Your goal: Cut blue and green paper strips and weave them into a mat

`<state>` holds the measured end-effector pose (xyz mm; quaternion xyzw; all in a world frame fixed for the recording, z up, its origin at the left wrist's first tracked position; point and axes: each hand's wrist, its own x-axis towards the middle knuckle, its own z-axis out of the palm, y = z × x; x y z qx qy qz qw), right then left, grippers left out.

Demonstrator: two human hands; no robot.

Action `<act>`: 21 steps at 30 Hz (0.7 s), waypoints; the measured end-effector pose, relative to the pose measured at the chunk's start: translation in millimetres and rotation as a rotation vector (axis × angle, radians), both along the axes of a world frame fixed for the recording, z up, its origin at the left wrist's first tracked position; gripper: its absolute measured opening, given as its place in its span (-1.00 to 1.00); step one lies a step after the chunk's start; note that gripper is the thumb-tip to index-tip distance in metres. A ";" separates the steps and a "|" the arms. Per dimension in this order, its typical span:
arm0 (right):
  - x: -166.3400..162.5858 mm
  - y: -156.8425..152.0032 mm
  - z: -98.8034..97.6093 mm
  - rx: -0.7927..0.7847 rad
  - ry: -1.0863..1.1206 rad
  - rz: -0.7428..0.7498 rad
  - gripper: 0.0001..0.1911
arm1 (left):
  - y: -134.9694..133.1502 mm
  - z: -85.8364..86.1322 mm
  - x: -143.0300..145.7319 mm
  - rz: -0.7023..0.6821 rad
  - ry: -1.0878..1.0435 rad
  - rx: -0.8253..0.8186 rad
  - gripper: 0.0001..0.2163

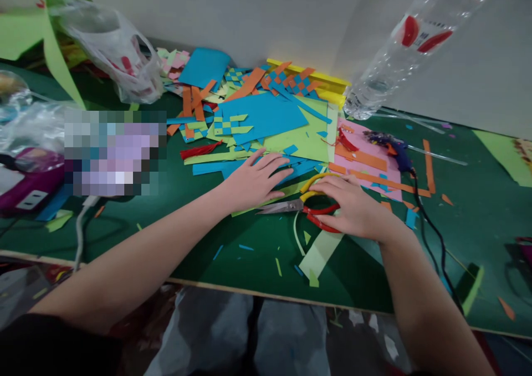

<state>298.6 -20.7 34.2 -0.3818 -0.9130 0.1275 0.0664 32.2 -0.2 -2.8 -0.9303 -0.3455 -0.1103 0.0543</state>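
My right hand (353, 204) is closed around the red and yellow handles of a pair of scissors (291, 206). The blades point left, low over the green table, and look nearly closed. My left hand (257, 182) lies palm down with fingers apart, at the near edge of the paper pile. Beneath and beside its fingers are blue paper strips (208, 168) and a green strip. Behind it are a large blue sheet (261, 116), a light green sheet (286, 146) and a small blue-and-green woven piece (226, 124). A pale green strip (322, 254) lies below the scissors.
A glue gun (394, 149) with a dark cord lies right, near a pink sheet (366, 129). A clear plastic bottle (399, 60) stands at the back. Left are a plastic bag (120, 55), a blurred-out device (120, 154) and a white cable (80, 232). Paper scraps dot the table (187, 259).
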 end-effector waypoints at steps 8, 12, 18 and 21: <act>4.8 3.0 -4.1 -0.030 -0.013 -0.023 -0.62 | -3.2 7.1 -6.8 0.001 -0.043 -0.022 -0.65; 2.5 1.8 -2.6 -0.025 0.007 -0.032 -0.65 | -2.0 2.4 -10.7 -0.016 -0.011 -0.048 -0.65; -0.6 0.5 -0.8 -0.046 0.019 -0.045 -0.68 | 6.7 -1.9 -18.1 -0.010 -0.030 -0.132 -0.56; 0.1 1.0 -1.3 -0.044 0.007 -0.051 -0.67 | 9.0 -2.2 -21.1 -0.027 -0.032 -0.144 -0.53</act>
